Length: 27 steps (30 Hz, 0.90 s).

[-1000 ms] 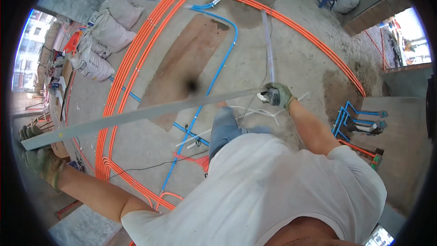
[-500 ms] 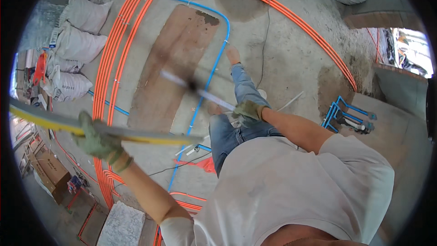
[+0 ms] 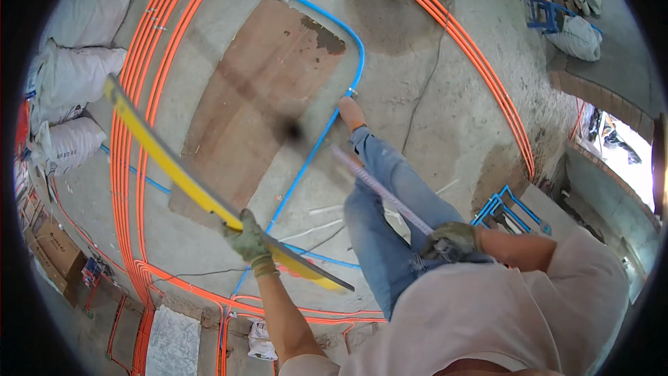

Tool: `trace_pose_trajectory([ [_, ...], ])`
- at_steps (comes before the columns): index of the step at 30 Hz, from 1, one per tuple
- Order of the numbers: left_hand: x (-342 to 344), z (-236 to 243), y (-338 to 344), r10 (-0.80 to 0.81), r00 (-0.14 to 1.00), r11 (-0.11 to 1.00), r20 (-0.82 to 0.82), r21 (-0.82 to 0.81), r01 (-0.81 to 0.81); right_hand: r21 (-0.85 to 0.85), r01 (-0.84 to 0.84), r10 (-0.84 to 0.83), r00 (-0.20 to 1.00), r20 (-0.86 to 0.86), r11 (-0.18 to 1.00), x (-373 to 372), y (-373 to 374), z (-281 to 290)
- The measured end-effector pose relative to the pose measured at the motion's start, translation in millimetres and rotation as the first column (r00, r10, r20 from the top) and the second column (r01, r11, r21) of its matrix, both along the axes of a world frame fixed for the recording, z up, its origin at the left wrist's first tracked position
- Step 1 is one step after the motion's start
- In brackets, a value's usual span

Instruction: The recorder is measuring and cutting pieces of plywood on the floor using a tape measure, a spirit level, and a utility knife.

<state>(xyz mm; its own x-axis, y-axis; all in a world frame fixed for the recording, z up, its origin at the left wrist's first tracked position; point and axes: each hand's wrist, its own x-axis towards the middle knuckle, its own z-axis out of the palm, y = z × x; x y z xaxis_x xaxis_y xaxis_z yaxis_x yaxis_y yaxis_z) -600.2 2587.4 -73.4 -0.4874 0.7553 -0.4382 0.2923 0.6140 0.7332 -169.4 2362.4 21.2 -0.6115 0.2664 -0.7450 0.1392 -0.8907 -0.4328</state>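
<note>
My gloved left hand (image 3: 248,239) grips a long yellow and grey straight bar (image 3: 177,171), which runs diagonally from the upper left to below that hand. In my gloved right hand (image 3: 452,241) is a tape measure, its body mostly hidden by the fingers, with a pale blade (image 3: 376,191) extended forward over my legs. My bare feet and jeans (image 3: 390,251) show beneath, one foot beside a blue pipe (image 3: 316,142) on the concrete floor. A dark blurred spot hangs over the middle of the picture.
Orange conduits (image 3: 486,68) run along the floor on both sides of a brown patch (image 3: 247,90). White sacks (image 3: 73,143) are piled at left, above cardboard boxes (image 3: 56,254). At right are blue pipes (image 3: 508,202), a doorway and a blue stool (image 3: 543,14) with a sack.
The bar has swung from horizontal to a steep diagonal, and my left hand has moved rightward. My right hand has moved down and slightly right, the tape blade now pointing up-left. My legs have stepped forward.
</note>
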Motion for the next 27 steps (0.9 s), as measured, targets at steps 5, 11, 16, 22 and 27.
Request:
trace_pose_trajectory([
  [5,43.8,-161.1,38.8,-0.041,0.998,0.982,-0.048,-0.185,0.031,-0.363,0.545,-0.479,0.838,0.261,0.756,34.7,69.2,-99.8],
  [11,68.1,-321.8,54.6,-0.109,0.987,0.965,-0.121,-0.249,0.076,0.322,0.078,-0.261,0.774,0.577,0.943,78.3,187.4,-317.7],
  [16,54.1,-429.2,61.8,0.08,0.994,0.972,-0.07,-0.216,-0.094,0.485,0.15,-0.426,0.734,0.529,0.861,76.9,265.5,-471.1],
  [22,41.1,-492.0,72.3,0.026,0.999,0.991,0.045,-0.134,-0.02,0.778,0.113,-0.62,0.678,0.394,0.618,76.5,371.8,-606.2],
  [27,32.7,-508.6,84.5,0.041,0.994,0.998,0.098,-0.061,-0.035,0.583,0.005,-0.515,0.474,0.714,0.812,75.9,405.1,-632.2],
])
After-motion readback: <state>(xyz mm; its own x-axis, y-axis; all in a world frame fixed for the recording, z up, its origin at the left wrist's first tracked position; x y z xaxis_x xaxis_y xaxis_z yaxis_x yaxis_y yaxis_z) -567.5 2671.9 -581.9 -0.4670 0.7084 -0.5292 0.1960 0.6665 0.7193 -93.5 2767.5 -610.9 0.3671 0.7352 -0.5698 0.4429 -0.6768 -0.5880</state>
